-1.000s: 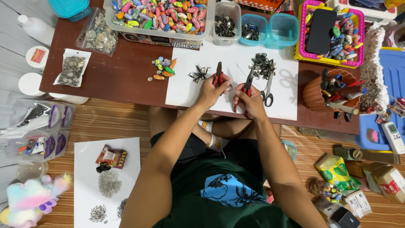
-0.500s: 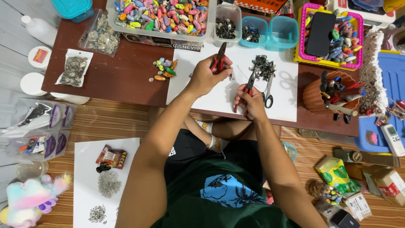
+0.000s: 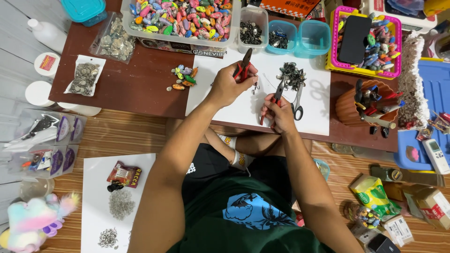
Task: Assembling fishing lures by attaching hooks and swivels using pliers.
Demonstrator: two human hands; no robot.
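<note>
From above, the left hand [image 3: 230, 84] is curled tight around a pair of red-handled pliers [image 3: 243, 65], the tips pointing up toward the tubs at the back of the desk [image 3: 136, 89]; a small dark hook-like piece [image 3: 255, 87] dangles just beside its fingers, though I cannot tell what grips it. The right hand [image 3: 281, 115] is likewise closed, wrapped around a second pair of red-handled pliers [image 3: 276, 96] whose nose points toward a dark heap of metal bits [image 3: 293, 75]. Both hands work over a white sheet [image 3: 243, 110] spread on the desk, near its front edge. Grey scissors [image 3: 297, 100] lie just beside the right hand. A small cluster of coloured lures [image 3: 183, 77] sits well to the left on bare brown desk, which gives open room on that side. To the right, a terracotta pot of tools [image 3: 363, 100] stands near the sheet's edge, and the back is crowded by a tray of coloured lures [image 3: 180, 18] and blue tubs [image 3: 300, 35].
</note>
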